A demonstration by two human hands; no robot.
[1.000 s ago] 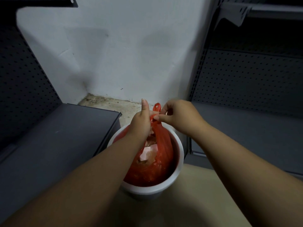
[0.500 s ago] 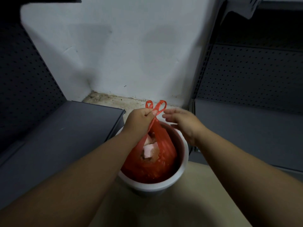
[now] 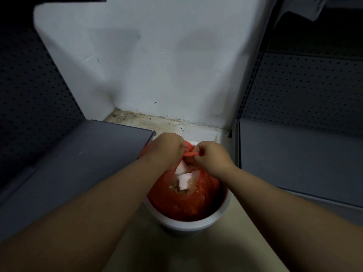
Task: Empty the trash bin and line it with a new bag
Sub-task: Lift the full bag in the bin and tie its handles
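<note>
Both hands [image 3: 188, 152] pinch the full red bag's [image 3: 184, 201] handles.

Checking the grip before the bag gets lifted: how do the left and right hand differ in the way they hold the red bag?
The left hand sits farther from the camera, over the bin's far left rim; the right hand sits nearer, over its middle. The left hides the part of the red bag that it grips; the right shows a twisted handle strip at its fingertips. Both curl round the bag's top, close together above the bin.
</note>
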